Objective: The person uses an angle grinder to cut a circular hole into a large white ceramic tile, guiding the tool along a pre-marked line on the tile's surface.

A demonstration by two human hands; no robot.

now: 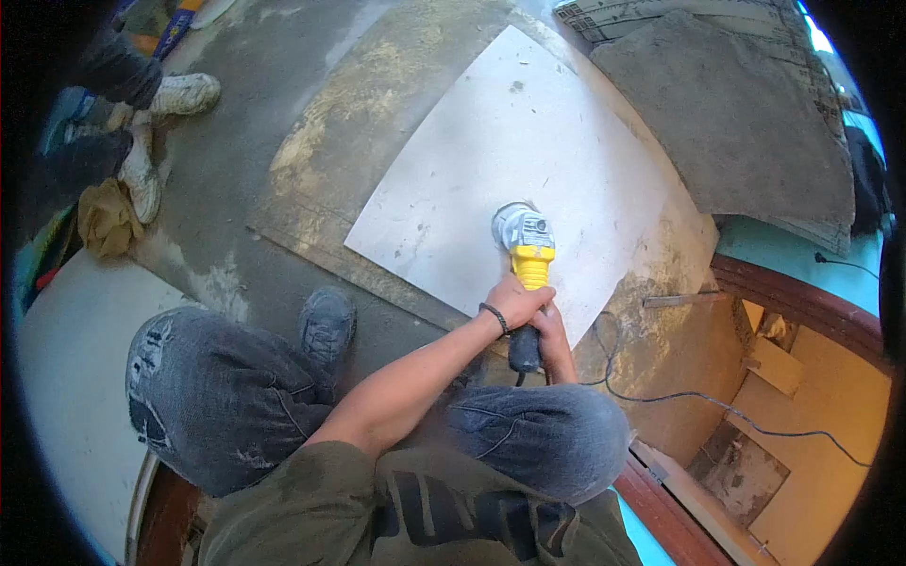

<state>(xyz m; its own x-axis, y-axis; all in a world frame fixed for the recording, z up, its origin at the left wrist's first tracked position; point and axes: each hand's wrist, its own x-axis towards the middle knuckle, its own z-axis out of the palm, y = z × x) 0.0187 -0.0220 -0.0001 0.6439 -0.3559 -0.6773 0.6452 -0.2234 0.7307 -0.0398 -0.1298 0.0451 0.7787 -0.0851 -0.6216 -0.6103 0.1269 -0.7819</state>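
A yellow and grey angle grinder is in both my hands. My left hand, with a dark bracelet at the wrist, is wrapped round the yellow body. Just behind it my right hand closes on the dark rear part of the handle; part of this hand is hidden. The tool's grey head rests on or just over a large white sheet, and its disc is mostly out of sight. Small dark specks and marks dot the sheet, which lies on a worn brown board.
From the grinder a dark cord runs right, past an opening with a reddish-brown frame. Grey slabs are stacked at the far right. Another person's shoes and a crumpled brown bag are at left, near a pale panel.
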